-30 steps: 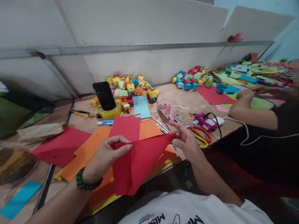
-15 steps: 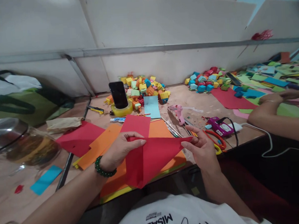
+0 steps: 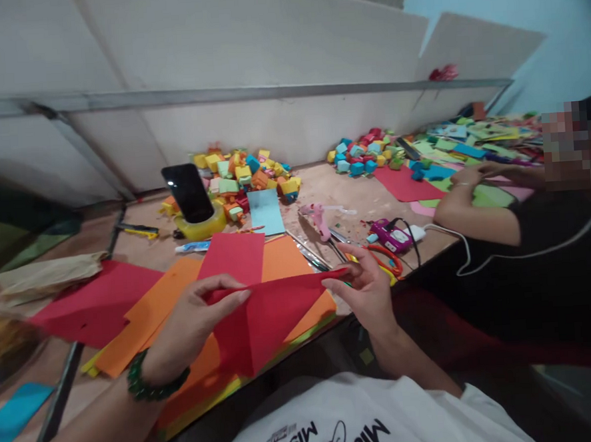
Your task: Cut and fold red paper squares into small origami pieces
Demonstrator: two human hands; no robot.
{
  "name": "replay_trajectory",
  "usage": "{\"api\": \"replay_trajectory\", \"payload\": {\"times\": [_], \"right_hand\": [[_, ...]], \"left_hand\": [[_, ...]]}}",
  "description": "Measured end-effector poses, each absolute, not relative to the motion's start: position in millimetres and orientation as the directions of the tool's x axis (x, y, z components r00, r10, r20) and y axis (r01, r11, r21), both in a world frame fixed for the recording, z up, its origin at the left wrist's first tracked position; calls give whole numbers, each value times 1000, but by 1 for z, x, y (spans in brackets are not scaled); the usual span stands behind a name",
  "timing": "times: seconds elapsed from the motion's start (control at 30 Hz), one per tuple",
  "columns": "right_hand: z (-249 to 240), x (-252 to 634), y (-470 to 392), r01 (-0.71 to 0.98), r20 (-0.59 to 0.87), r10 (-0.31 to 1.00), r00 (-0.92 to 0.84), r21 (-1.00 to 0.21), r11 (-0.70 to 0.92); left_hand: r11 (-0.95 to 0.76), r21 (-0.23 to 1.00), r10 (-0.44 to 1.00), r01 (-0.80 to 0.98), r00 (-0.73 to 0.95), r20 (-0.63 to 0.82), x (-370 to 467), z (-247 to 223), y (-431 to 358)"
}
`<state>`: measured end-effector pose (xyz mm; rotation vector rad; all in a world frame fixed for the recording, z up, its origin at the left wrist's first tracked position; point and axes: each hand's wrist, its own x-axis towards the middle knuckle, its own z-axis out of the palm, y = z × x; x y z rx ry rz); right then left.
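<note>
In the head view, the only one we have, we see the red sheet at the lower centre of the frame, raised between our two hands over the front edge of the table, with a crease running down it. Our left hand, left of centre, pinches the sheet's upper left edge, thumb in front and fingers behind; a green bead bracelet circles that wrist. Our right hand, right of centre, has the narrow right end clamped between thumb and fingers. Behind and beneath the sheet we find orange paper and a flat red piece. Left of the middle, a phone leans upright in a yellow tape roll, near a heap of small folded paper pieces and a light blue sheet. Just beyond our right hand lies a pink glue gun, and farther right a purple power adapter with cords. At the right of the frame a co-worker's forearm rests among green and pink papers. At the lower left lies a blue strip.
</note>
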<state>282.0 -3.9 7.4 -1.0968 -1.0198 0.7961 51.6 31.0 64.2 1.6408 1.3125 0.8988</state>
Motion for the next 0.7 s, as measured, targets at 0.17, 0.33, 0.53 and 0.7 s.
{"api": "replay_trajectory", "payload": {"times": [0.17, 0.33, 0.53, 0.7], "right_hand": [[6, 287, -7, 6, 294, 885, 361, -950, 314], [1, 292, -4, -139, 203, 942, 269, -959, 246], [-20, 303, -8, -177, 160, 939, 304, -959, 220], [-20, 305, -10, -198, 174, 931, 321, -949, 245]], "left_hand": [[-204, 933, 958, 295, 258, 128, 46, 62, 23], [-17, 965, 982, 262, 187, -34, 33, 43, 28], [377, 922, 905, 81, 179, -386, 30, 21, 37], [465, 885, 861, 18, 222, -457, 40, 32, 35]]}}
